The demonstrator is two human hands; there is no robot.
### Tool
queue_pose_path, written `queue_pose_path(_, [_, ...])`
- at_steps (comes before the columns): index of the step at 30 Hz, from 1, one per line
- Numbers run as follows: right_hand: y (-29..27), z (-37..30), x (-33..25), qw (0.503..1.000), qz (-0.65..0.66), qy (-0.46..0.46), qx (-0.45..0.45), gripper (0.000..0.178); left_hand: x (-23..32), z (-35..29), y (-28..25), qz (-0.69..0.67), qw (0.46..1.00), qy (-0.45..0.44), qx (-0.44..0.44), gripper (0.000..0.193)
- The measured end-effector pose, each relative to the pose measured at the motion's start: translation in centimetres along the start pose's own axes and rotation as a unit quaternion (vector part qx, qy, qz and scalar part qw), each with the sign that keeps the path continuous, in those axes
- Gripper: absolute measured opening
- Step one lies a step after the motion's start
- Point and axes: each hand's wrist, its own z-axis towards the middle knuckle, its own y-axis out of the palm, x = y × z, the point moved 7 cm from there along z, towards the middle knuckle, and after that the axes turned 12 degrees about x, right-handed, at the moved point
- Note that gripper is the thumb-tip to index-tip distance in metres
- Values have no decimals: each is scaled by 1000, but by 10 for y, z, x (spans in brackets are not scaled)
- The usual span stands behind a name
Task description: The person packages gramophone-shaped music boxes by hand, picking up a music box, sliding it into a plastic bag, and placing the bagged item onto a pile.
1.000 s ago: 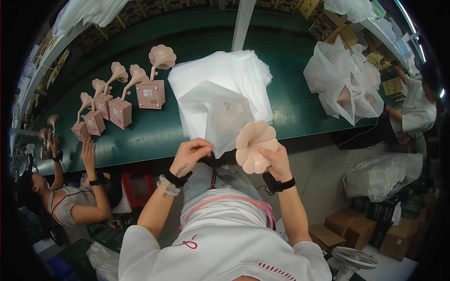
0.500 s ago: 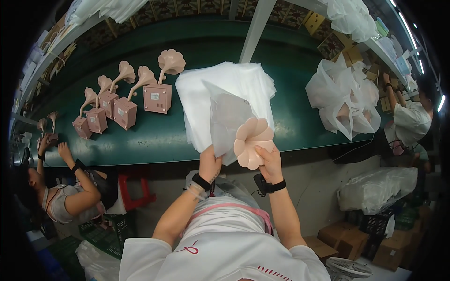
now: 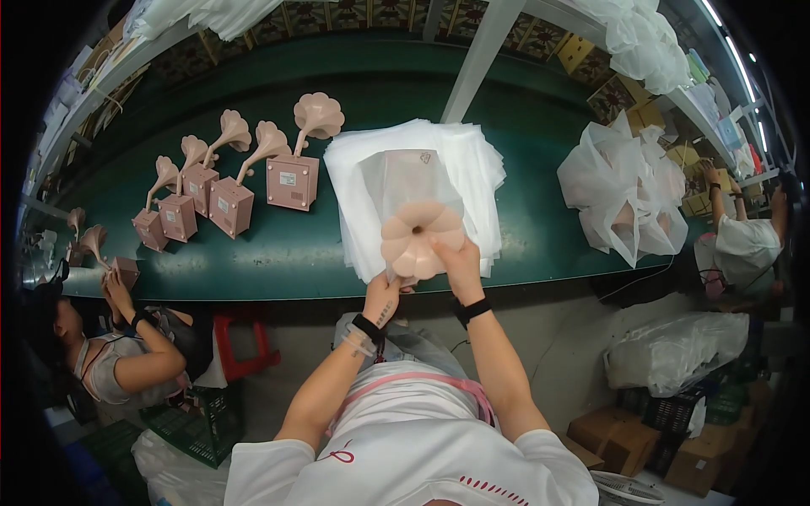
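Grasping the pink horn (image 3: 418,244) by its petalled rim with the right hand (image 3: 461,270), with thumb laid on the inner face and other fingers hidden behind. Curling the left hand (image 3: 383,297) at the near end of the sheer bag (image 3: 403,175), just below the horn; with fingertips partly hidden, cannot tell whether gripping it. Reaching forward with both forearms, angled inward. Holding the horn over the bag and the stack of white bags (image 3: 479,173) on the green table (image 3: 530,223); to the left, pink gramophones (image 3: 231,205).

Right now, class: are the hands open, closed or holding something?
Left hand: by the translucent bag, fingers partly hidden; grip cannot be told.
Right hand: holding the pink flower-shaped horn.
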Motion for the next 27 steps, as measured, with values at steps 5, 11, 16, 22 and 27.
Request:
queue_pose_path(5, [11,40,-57,919,-371,-132,31,32,2,0,22,70,992,-68,-81,30])
queue_pose_path(11, [72,98,-76,785,-535,-279,-139,35,2,12,21,108,980,-99,-133,33])
queue_pose_path(16, [85,191,-30,870,-449,104,-175,26,-26,17,18,125,958,-160,-204,30])
queue_pose_path(22, [-3,127,-55,911,-307,-164,223,17,103,42,-21,309,920,206,127,37])
queue_pose_path(27, [73,44,-63,829,-450,-301,142,19,91,92,-11,332,921,191,72,35])
